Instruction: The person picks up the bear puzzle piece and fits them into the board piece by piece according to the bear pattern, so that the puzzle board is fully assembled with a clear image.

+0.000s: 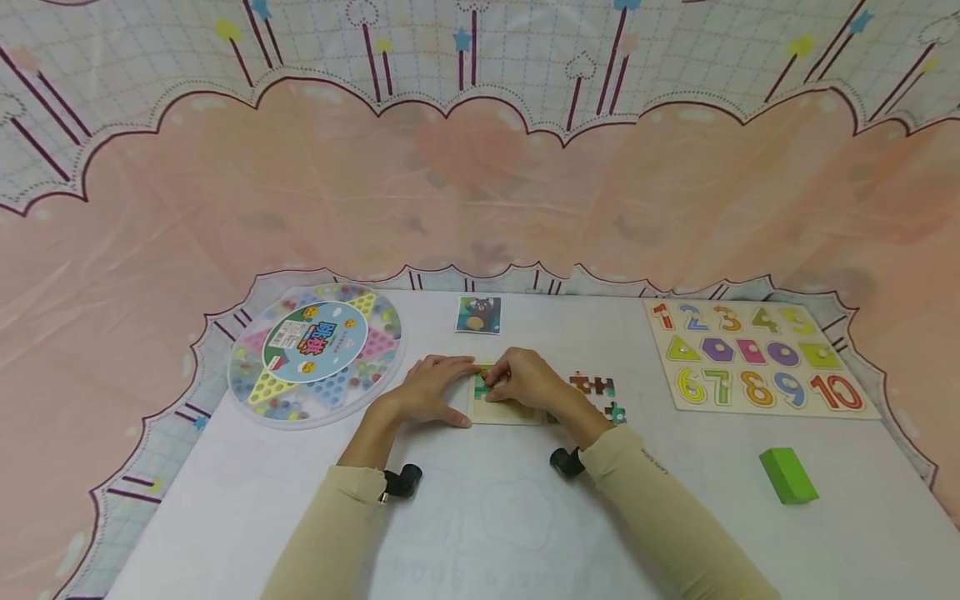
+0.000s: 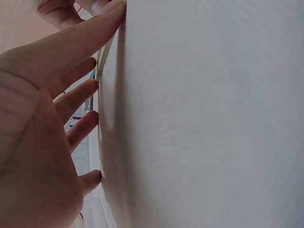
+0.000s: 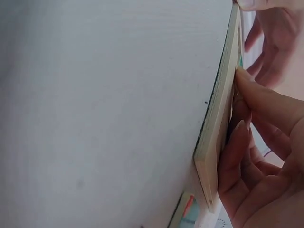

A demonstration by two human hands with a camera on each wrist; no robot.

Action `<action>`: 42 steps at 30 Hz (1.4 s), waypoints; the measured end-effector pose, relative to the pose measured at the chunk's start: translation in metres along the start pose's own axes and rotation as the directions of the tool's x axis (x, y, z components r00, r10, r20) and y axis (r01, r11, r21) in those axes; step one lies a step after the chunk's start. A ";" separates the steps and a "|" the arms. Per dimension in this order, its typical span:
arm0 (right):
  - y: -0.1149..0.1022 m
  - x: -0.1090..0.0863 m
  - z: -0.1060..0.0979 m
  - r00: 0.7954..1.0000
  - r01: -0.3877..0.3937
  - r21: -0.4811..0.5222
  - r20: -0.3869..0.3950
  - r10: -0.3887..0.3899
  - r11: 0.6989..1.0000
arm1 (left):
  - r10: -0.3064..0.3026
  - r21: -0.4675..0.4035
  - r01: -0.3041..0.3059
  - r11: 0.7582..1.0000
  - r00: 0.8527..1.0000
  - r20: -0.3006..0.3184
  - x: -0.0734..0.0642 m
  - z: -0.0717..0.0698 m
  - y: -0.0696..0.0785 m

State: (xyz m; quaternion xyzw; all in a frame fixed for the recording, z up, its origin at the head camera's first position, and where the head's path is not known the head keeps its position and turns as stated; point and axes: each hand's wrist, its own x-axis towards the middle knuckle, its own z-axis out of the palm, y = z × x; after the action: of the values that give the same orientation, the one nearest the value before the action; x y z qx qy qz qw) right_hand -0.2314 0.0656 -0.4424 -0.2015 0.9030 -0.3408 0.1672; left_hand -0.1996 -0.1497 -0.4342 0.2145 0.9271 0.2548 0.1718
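A shallow wooden puzzle tray (image 1: 510, 415) lies mid-table, with green and brown pieces in its upper left part. My left hand (image 1: 431, 388) spans the tray's left side, thumb at the near corner and index finger at the far one. In the left wrist view its fingers are spread and fairly straight. My right hand (image 1: 525, 379) reaches over the tray, pinching a small puzzle piece (image 1: 486, 376) at the upper left; the fingers mostly hide it. Loose jigsaw pieces (image 1: 603, 386) lie right of the tray, some behind the right wrist.
A bear picture card (image 1: 478, 316) lies beyond the tray. At left is a round Chinese checkers set (image 1: 315, 354). A number-and-shape board (image 1: 757, 358) lies at right, with a green block (image 1: 788, 476) nearer. Patterned cloth hangs behind the white table (image 1: 480, 533).
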 end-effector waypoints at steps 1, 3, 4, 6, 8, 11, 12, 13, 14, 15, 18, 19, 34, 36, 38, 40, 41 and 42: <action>0.000 0.000 0.000 1.000 -0.003 0.005 0.002 0.003 1.000 | 0.000 -0.002 0.000 1.000 1.000 0.001 0.000 0.000 0.000; 0.000 0.000 0.000 1.000 -0.010 0.014 0.010 0.010 1.000 | -0.003 -0.003 0.003 1.000 1.000 0.004 -0.001 0.000 0.000; 0.000 0.000 0.000 1.000 -0.013 0.021 0.017 0.013 1.000 | -0.004 -0.003 0.004 1.000 1.000 0.005 -0.001 0.000 0.000; 0.001 -0.001 -0.001 0.999 -0.011 0.030 0.035 0.010 0.999 | -0.008 -0.004 0.008 1.000 1.000 0.010 -0.001 0.000 0.000; 0.002 -0.001 -0.002 0.998 -0.005 0.043 0.058 0.003 0.999 | -0.010 -0.001 0.010 1.000 1.000 0.012 -0.001 0.000 -0.001; 0.004 -0.003 -0.008 0.996 0.006 0.065 0.092 -0.012 0.998 | -0.007 0.001 0.007 1.000 1.000 0.012 0.000 0.000 -0.002; 0.004 -0.004 -0.010 0.995 0.007 0.080 0.103 -0.015 0.997 | -0.005 0.000 0.005 1.000 1.000 0.012 0.000 0.000 -0.002; 0.004 -0.006 -0.013 0.994 0.004 0.100 0.110 -0.015 0.995 | -0.003 0.002 0.003 1.000 1.000 0.011 0.001 0.000 -0.002; 0.005 -0.007 -0.015 0.994 0.003 0.111 0.111 -0.015 0.994 | 0.000 0.004 0.000 1.000 1.000 0.010 0.001 0.000 -0.002; 0.005 -0.008 -0.019 0.994 0.011 0.117 0.106 -0.024 0.993 | 0.002 0.007 -0.002 1.000 1.000 0.010 0.001 0.000 -0.002; 0.008 -0.013 -0.029 0.997 0.011 0.130 0.072 -0.021 0.991 | 0.008 0.011 -0.008 1.000 1.000 0.011 0.001 0.000 -0.003; 0.010 -0.015 -0.032 0.998 0.002 0.129 0.056 -0.009 0.992 | 0.008 0.012 -0.008 1.000 1.000 0.012 0.002 0.000 -0.003; 0.066 -0.060 -0.079 0.999 -0.026 0.036 -0.046 0.027 0.999 | -0.004 0.004 0.004 1.000 1.000 0.020 -0.001 0.000 0.000; 0.072 -0.062 -0.081 0.999 -0.029 0.021 -0.043 0.029 0.999 | -0.007 0.001 0.007 1.000 1.000 0.018 0.000 0.001 -0.001; 0.077 -0.063 -0.082 0.999 -0.032 0.015 -0.037 0.032 0.999 | -0.011 -0.002 0.011 1.000 1.000 0.017 0.000 0.001 -0.001; 0.082 -0.064 -0.082 0.999 -0.033 0.008 -0.028 0.033 0.999 | -0.012 -0.001 0.012 1.000 1.000 0.016 0.000 0.001 -0.001; 0.084 -0.064 -0.082 0.999 -0.034 0.007 -0.021 0.034 0.999 | -0.011 0.000 0.011 1.000 1.000 0.015 0.001 0.001 -0.001; 0.086 -0.064 -0.081 0.999 -0.037 0.007 -0.014 0.037 0.999 | -0.010 0.001 0.010 1.000 1.000 0.014 0.001 0.001 0.000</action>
State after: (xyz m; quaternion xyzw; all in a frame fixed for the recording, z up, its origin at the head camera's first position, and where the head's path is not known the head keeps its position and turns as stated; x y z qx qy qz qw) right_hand -0.2332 0.2003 -0.4328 -0.1818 0.9065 -0.3422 0.1677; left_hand -0.2001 -0.1493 -0.4354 0.2117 0.9271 0.2518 0.1795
